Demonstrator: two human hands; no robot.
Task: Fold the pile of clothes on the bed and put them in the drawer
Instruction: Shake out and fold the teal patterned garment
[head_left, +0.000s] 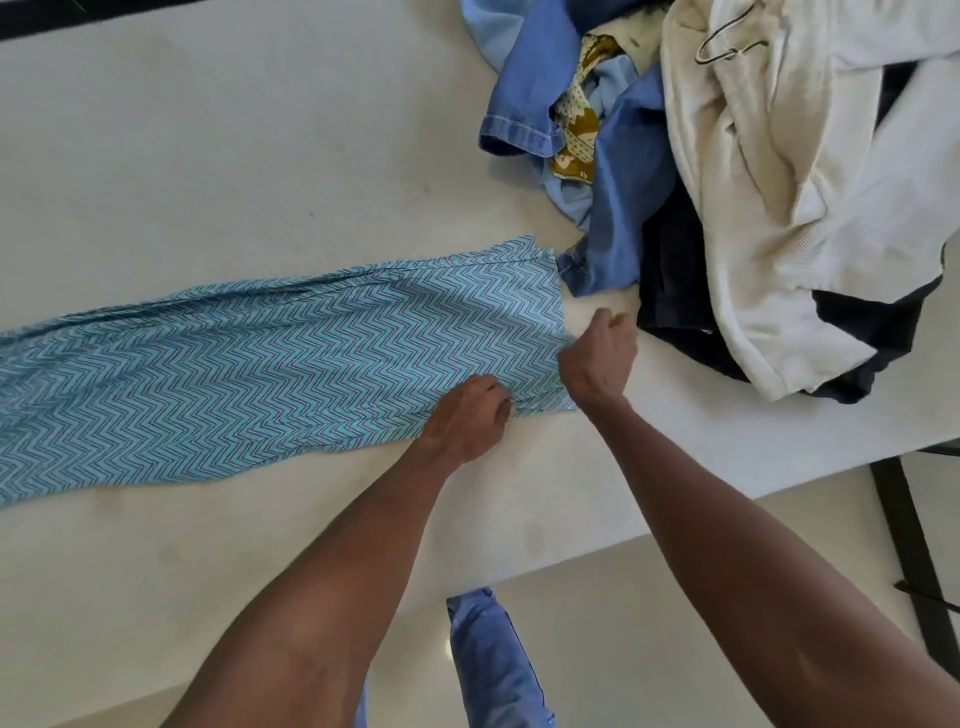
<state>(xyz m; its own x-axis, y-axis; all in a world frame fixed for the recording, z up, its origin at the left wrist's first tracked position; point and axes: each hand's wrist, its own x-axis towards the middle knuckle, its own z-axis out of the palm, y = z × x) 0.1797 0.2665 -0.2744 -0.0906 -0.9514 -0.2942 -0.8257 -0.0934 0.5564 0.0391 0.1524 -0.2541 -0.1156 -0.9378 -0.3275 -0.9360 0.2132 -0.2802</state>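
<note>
- A zigzag-patterned turquoise garment lies spread flat on the white bed, running from the 9 o'clock edge of the view to just right of centre.
- The left hand rests on the garment's near edge close to its right end, fingers curled and pinching a fold of the cloth.
- The right hand sits at the garment's right-hand hem, at about 3 o'clock from the left hand, fingers bent down and gripping the hem's edge; the fingertips are blurred.
- The two hands are near each other but apart, both forearms reaching in from 6 o'clock.
- The pile of clothes fills the 1 to 3 o'clock area of the bed: blue denim pieces, a mustard printed cloth tucked among them, a cream garment on top, and a dark navy item beneath.
- A denim corner lies just beside the zigzag garment's far right corner.
- A wire hanger lies on the cream garment at 1 o'clock.
- The person's jeans-clad leg shows at 6 o'clock over a pale floor.
</note>
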